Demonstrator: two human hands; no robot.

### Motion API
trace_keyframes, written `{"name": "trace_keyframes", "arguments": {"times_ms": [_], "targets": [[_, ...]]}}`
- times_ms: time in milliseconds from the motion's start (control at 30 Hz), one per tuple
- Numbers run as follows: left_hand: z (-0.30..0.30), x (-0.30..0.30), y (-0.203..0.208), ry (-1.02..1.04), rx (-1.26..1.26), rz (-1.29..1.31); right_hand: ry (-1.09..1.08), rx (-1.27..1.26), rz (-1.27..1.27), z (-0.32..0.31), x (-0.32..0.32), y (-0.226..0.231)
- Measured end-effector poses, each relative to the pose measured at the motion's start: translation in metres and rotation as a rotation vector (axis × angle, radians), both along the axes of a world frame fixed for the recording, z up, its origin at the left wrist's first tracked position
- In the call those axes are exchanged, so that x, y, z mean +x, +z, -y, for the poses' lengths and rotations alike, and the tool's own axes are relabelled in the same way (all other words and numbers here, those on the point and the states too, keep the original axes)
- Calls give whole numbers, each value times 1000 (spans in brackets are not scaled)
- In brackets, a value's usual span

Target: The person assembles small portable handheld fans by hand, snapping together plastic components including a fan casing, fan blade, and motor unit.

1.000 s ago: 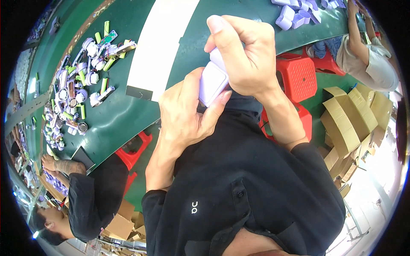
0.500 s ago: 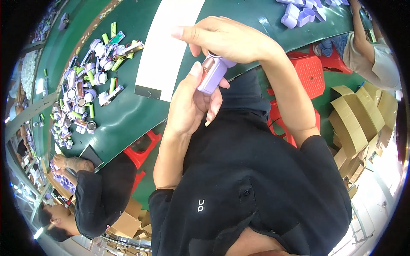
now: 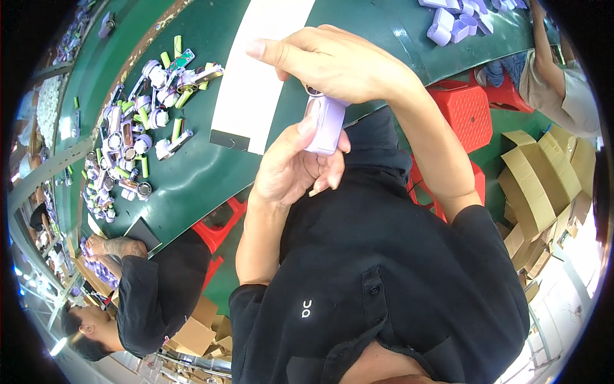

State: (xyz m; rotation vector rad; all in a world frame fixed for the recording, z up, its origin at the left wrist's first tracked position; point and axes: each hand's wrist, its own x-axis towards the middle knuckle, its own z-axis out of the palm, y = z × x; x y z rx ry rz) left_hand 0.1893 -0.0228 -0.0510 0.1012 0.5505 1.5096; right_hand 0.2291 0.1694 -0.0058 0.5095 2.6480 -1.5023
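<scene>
A lavender plastic device housing (image 3: 329, 125) with a rounded end is held over my lap, close to the table edge. My left hand (image 3: 291, 163) grips its lower end, thumb on the near side and fingertips showing past the other side. Over the upper end lies my right hand (image 3: 348, 64), its thumb stretched out to the left. The right fingers curl behind the housing and are mostly hidden. Beyond my hands, a white sheet (image 3: 249, 83) with a black end strip lies on the green table (image 3: 185, 198).
Left on the table is a pile of lavender assemblies (image 3: 128, 141) with green cylinders and wires. Lavender shells (image 3: 451, 25) lie far right. A co-worker (image 3: 160, 301) sits at left, another person (image 3: 550, 83) at right. Red stools (image 3: 460, 118) and cardboard boxes (image 3: 537, 185) stand at right.
The housing has turned more upright, and its lower end has moved slightly down and right with my left hand. My right hand stays over its upper end. The whole view has shifted slightly.
</scene>
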Motion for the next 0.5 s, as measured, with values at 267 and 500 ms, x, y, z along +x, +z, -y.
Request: {"name": "trace_keyframes", "arguments": {"times_ms": [267,500], "targets": [[-1,-3,4,-193,61,-241,85,-178,-310,14,2,13],[7,13,7,-126,-31,-383,128,-245,-388,17,9,6]]}}
